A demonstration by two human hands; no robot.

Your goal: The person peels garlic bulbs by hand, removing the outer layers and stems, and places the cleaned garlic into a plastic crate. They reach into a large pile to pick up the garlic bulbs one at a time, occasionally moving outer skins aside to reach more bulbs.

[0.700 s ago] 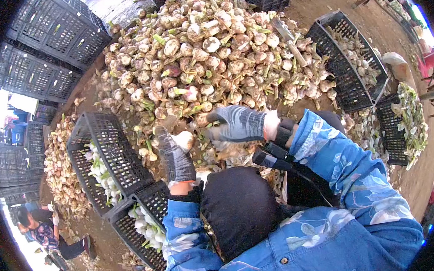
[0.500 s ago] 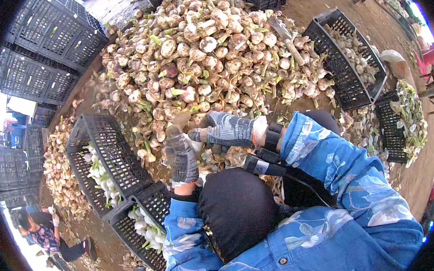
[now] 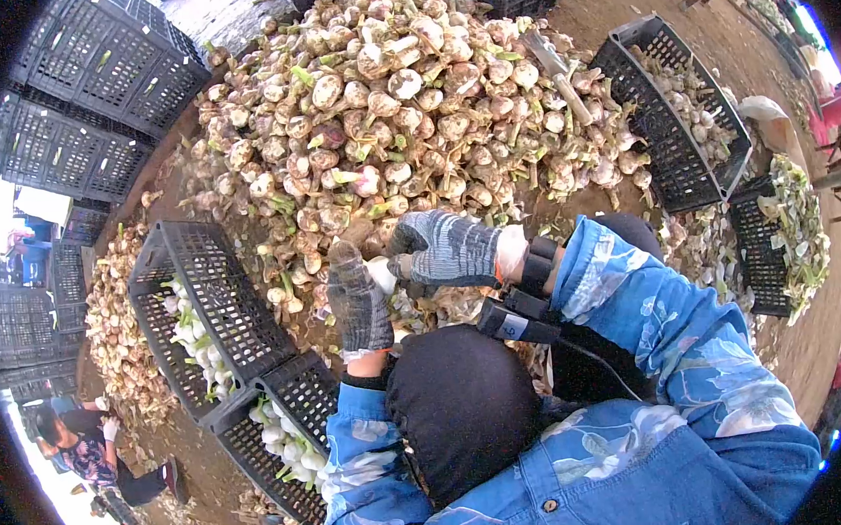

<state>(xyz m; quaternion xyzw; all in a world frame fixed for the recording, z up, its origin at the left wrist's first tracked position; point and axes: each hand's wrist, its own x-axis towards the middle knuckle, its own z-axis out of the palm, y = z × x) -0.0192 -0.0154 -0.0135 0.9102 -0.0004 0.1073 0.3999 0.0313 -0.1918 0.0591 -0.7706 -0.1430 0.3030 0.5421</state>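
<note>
Close to the foot of a big garlic heap [image 3: 382,101], a white garlic bulb [image 3: 381,275] sits between my two gloved hands. My left hand [image 3: 358,300], in a dirty grey glove, is closed around the bulb from the left. From the other side my right hand [image 3: 449,248], in a grey striped knit glove, has its fingers curled, with the thumb side against the bulb. The gloves hide most of the bulb, and I cannot see whether loose skin is pinched in the right fingers.
Two black crates with cleaned white garlic [image 3: 194,339] stand at the left. Another crate [image 3: 676,117] of garlic is at the right, beside a crate of trimmings [image 3: 793,240]. Stacked crates [image 3: 93,100] rise at upper left; a person [image 3: 90,446] sits at lower left.
Both hands have shifted slightly to the right. The right hand has drawn a little away from the left, leaving more of the white bulb showing between them.
</note>
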